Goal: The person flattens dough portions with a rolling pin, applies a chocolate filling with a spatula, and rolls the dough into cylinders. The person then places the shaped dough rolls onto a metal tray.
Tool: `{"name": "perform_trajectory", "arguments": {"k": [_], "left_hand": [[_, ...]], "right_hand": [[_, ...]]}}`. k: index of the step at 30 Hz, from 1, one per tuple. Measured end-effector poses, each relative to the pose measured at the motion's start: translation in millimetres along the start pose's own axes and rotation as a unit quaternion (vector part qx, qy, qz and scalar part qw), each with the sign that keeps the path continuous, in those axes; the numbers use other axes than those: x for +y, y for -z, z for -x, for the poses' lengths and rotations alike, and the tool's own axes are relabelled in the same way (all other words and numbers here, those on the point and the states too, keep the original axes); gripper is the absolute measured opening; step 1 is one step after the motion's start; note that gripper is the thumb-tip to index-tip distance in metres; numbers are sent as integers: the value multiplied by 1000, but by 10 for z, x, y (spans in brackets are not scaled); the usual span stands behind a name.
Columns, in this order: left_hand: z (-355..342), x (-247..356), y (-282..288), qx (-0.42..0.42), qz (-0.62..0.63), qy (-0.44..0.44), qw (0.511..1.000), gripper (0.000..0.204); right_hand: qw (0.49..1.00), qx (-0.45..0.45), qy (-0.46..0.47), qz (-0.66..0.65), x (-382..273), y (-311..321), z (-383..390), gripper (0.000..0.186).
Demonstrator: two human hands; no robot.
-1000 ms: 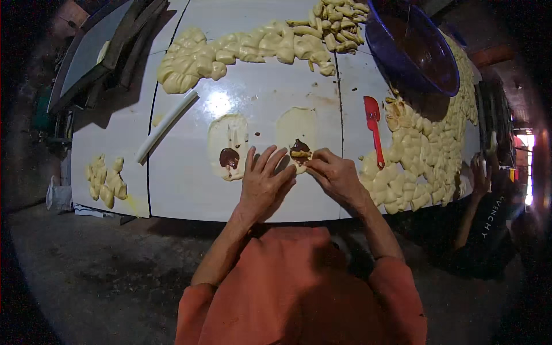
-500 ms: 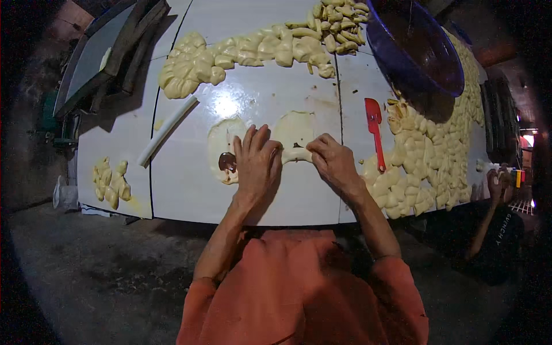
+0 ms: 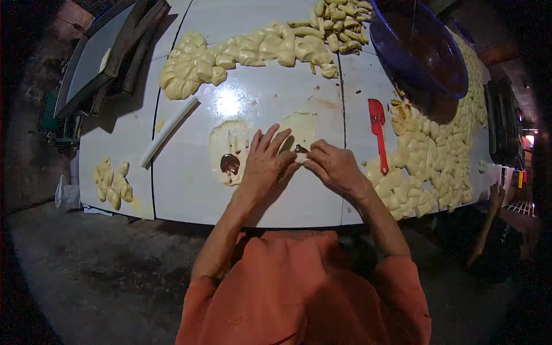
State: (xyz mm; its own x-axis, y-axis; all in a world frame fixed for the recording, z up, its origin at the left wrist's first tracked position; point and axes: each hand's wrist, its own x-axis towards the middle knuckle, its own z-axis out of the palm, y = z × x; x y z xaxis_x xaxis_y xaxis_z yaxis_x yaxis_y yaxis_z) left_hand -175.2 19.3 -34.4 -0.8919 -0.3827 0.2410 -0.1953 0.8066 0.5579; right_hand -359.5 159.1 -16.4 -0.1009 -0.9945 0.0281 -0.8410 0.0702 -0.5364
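Two flattened pale dough sheets lie on the white table (image 3: 190, 190). The right sheet (image 3: 302, 127) has dark filling at its near edge, and both hands pinch that edge. My left hand (image 3: 264, 164) lies with fingers spread over it. My right hand (image 3: 333, 167) grips the same edge from the right. The left sheet (image 3: 229, 146) lies flat beside my left hand with a dark brown dab of filling (image 3: 230, 164) on it, untouched.
A red spatula (image 3: 378, 132) lies right of my hands. Heaps of yellow dough pieces (image 3: 425, 167) fill the right side, and more dough (image 3: 247, 52) runs along the far side. A blue bowl (image 3: 417, 49) stands far right. A white rolling stick (image 3: 169, 131) lies at left. Another person's arm (image 3: 489, 224) is at the right.
My left hand has shifted right from the left sheet onto the right sheet's near edge. The left sheet's filling is uncovered again.
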Motion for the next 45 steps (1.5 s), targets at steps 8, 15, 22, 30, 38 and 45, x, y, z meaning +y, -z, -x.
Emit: {"name": "perform_trajectory", "arguments": {"k": [8,15,22,30,38,45], "left_hand": [[-97,-126,-115,51,-11,93,994,19],[-28,-37,80,5,5,4,1000,24],[-90,-161,77,34,-36,29,998,19],[-137,-133,116,18,-10,-1,1000,22],[-187,-182,83,30,-43,-16,998,22],[-232,-96,79,27,-23,1,999,23]], "right_hand": [[982,90,-167,19,14,-115,-152,23],[993,91,42,65,82,-90,58,26],[994,103,-1,41,159,-88,-88,16],[994,97,9,54,216,-155,-30,33],[990,101,37,93,265,-136,-106,34],[986,112,73,103,229,-95,-146,28]]}}
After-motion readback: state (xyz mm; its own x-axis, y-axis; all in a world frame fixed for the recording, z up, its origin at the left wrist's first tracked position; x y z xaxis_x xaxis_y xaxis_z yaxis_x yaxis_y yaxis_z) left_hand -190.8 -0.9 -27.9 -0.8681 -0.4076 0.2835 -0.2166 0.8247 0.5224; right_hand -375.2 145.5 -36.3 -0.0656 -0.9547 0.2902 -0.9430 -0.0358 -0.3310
